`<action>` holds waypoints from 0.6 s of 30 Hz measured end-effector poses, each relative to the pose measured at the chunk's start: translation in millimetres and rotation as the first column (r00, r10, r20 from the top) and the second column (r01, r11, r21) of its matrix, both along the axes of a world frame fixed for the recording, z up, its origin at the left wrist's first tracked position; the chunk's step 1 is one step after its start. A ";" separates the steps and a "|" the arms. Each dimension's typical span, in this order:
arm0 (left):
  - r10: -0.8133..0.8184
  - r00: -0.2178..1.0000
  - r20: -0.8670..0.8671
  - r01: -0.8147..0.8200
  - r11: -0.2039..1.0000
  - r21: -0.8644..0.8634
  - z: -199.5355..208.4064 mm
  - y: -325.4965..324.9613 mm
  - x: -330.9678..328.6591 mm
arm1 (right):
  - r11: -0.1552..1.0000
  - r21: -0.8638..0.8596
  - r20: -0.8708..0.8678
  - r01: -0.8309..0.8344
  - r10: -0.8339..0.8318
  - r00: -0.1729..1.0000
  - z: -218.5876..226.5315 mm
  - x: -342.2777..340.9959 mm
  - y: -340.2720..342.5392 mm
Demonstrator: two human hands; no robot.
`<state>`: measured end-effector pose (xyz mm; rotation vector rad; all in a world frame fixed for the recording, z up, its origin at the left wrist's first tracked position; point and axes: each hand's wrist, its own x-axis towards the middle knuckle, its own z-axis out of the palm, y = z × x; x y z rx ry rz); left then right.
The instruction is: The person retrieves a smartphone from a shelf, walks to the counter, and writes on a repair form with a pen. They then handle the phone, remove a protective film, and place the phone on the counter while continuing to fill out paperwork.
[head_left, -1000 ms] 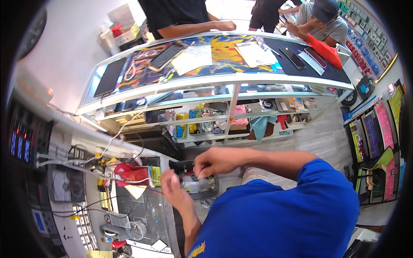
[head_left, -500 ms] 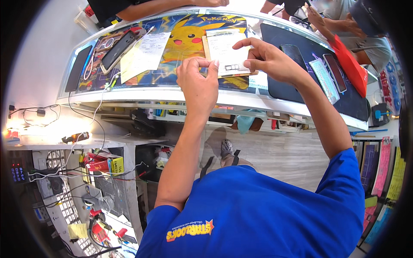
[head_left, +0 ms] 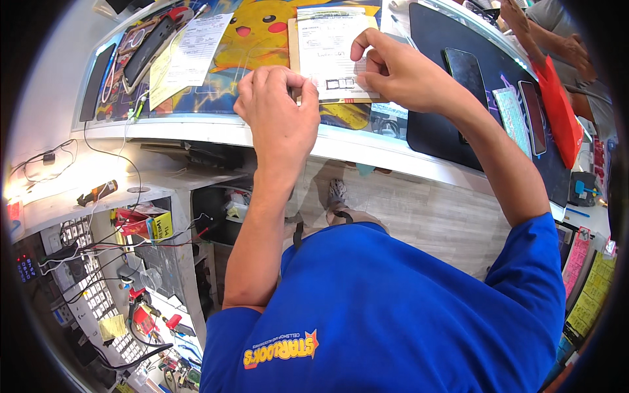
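A pad of printed forms [head_left: 334, 49] on a brown backing lies on the counter in front of me. On its lower part is a small dark-framed piece with rectangular windows [head_left: 340, 84], resembling a SIM tray. My right hand [head_left: 400, 75] hovers over the pad's right side, index finger raised and apart from the thumb, whose tip is beside the framed piece. At the pad's lower left corner is my left hand [head_left: 278, 98], fingers curled with thumb and index close together. Whatever might be between them is too small or hidden to make out.
Left on the counter are a printed sheet [head_left: 200, 49], a dark phone [head_left: 149, 52] and cables. A black mat [head_left: 429, 39] at right carries a dark phone [head_left: 464, 71], a patterned light-blue item [head_left: 511, 114] and another phone [head_left: 532, 118]. A red bag [head_left: 557, 111] is beyond, near another person's arms.
The view has shifted, bringing the counter higher in the picture. My right thumb has come closer to the framed piece. My left hand keeps its curled pose near the pad's corner.
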<state>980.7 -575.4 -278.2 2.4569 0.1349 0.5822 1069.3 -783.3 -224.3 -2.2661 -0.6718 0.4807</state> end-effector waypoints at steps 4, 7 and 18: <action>0.048 0.996 -0.077 -0.044 0.998 0.052 -2.0 4.8 1.8 | 0.981 -0.193 0.029 0.027 -0.021 0.999 14.7 4.0 2.8; 0.020 0.998 -0.067 -0.020 1.000 0.003 6.5 4.4 1.6 | 0.984 -0.168 0.175 0.065 -0.035 0.984 15.1 0.3 -4.8; -0.426 0.903 -0.049 0.419 0.852 0.315 13.3 6.6 -27.7 | 0.986 -0.161 0.603 -0.031 0.124 0.788 -14.0 -71.3 5.8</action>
